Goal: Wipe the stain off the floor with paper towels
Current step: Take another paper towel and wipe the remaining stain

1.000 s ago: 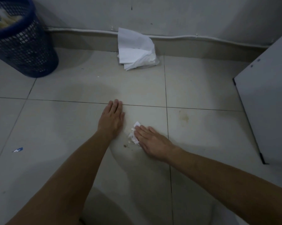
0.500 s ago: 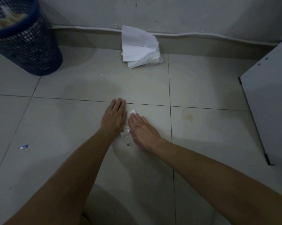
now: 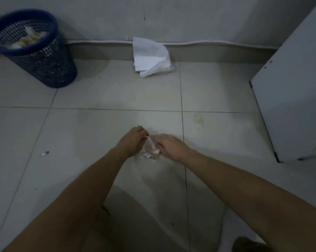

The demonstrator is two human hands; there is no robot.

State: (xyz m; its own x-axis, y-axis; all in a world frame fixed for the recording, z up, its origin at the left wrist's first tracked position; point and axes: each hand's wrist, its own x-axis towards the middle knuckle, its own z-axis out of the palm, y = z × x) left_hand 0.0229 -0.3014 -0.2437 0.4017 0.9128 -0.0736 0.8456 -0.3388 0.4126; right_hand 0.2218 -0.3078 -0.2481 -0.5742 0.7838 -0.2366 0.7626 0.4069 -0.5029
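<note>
Both hands pinch crumpled towel — bin well apart.

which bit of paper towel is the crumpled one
The small wad of paper towel held between the left hand and right hand is crumpled. The stack of paper towels against the wall is flat and folded.

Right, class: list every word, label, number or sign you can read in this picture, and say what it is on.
None can be read.
The small blue scrap on the floor is too small and blurred to show any print.
</note>
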